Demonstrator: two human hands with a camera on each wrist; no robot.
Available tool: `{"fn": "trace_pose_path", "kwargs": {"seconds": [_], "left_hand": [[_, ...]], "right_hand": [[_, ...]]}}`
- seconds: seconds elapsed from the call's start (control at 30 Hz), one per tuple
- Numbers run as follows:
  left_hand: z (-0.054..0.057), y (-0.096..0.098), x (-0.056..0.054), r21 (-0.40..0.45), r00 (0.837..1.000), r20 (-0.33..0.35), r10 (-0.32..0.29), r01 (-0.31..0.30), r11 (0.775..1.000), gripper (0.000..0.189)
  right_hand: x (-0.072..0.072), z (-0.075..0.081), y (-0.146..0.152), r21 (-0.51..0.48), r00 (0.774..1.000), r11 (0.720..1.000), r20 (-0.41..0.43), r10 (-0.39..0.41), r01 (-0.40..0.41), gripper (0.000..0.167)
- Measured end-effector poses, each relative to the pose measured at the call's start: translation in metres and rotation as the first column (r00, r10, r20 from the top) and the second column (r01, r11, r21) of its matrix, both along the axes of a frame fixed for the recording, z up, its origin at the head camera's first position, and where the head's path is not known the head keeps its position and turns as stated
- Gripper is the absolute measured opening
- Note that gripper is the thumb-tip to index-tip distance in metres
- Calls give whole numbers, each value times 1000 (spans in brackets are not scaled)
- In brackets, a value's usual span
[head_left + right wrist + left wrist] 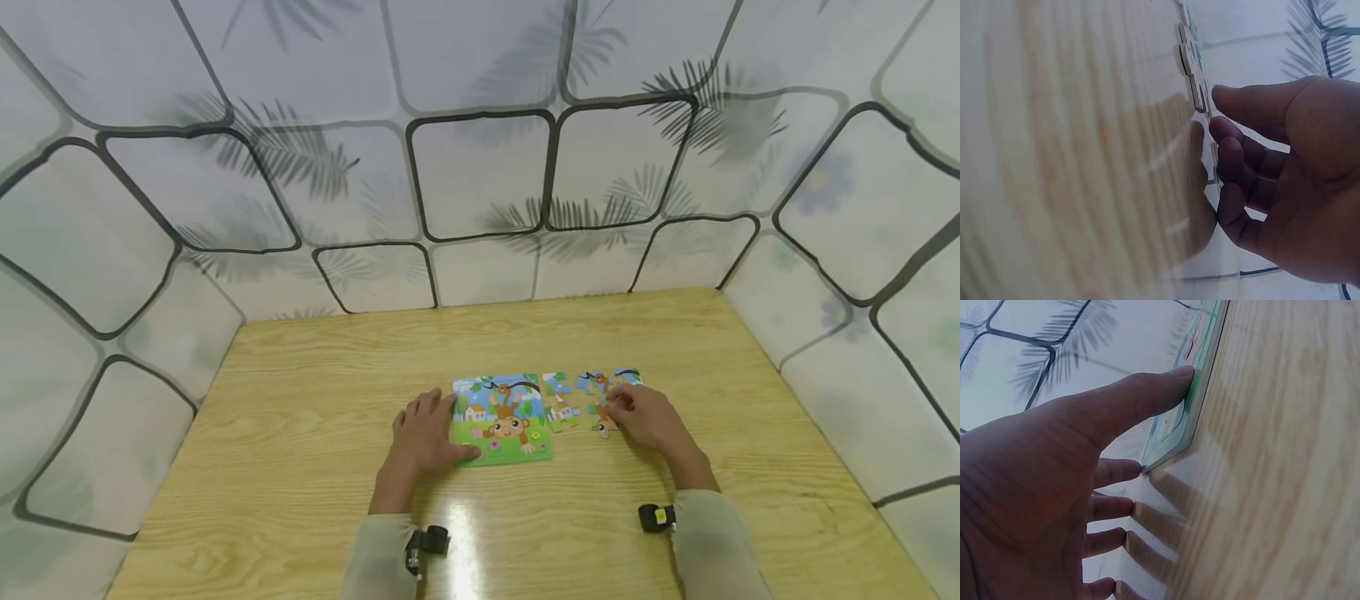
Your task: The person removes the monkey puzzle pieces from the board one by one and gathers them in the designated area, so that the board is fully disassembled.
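Now the left hand (426, 435) is touching the square green-and-blue monkey board (498, 421), fingers apart. Nudge gently: whether the right hand's grip (647, 415) is pinching flat, colourful puzzle pieces (562, 412), I can't tell.

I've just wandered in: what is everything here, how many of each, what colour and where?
Patterned walls: three, whitish with dark lines, around the tabletop
Tabletop: one, yellowish wood, centre
Monkey picture board: one, mostly green and blue, between the hands
Puzzle pieces: several, partly hidden, multicoloured, right of the board
Wrist devices: two, black, one per wrist
Sleeves: two, pale, bottom
Left hand: one, bare, touching the board
Right hand: one, bare, at the pieces
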State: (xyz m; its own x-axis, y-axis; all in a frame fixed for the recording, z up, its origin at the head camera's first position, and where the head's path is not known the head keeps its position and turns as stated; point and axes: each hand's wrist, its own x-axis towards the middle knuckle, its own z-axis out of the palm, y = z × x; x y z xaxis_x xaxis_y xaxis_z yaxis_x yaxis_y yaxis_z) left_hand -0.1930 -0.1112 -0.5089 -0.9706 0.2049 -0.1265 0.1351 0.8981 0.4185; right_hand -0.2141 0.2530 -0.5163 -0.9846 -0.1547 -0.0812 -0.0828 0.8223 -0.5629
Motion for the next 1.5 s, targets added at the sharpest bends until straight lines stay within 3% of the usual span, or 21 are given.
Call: {"fn": "trace_pose_path", "kwargs": {"seconds": [0.2,0.47,0.67,0.97,1.3,1.5], "left_hand": [[-1,-1,-1,9,1000,14,-1,0,1000,97],[1,-1,-2,5,1000,-1,-16,16,1000,93],[0,-1,-1,6,1000,3,-17,17,1000,93],[-3,-3,-3,-14,1000,0,-27,27,1000,94],[-1,-3,-2,-3,1000,4,-16,16,1000,93],[0,-2,-2,1,1000,5,-13,13,1000,93]], "right_hand": [[-1,-1,-13,-55,999,998,-20,27,-28,26],[-3,-2,-36,-9,985,988,-75,154,-155,23],[-1,1,-46,-6,988,990,-54,142,-143,21],[-3,4,-73,-17,980,981,-52,193,-195,19],[-8,4,-106,-6,967,967,-20,253,-253,20],[-9,6,-112,-16,970,970,0,243,-243,22]]}}
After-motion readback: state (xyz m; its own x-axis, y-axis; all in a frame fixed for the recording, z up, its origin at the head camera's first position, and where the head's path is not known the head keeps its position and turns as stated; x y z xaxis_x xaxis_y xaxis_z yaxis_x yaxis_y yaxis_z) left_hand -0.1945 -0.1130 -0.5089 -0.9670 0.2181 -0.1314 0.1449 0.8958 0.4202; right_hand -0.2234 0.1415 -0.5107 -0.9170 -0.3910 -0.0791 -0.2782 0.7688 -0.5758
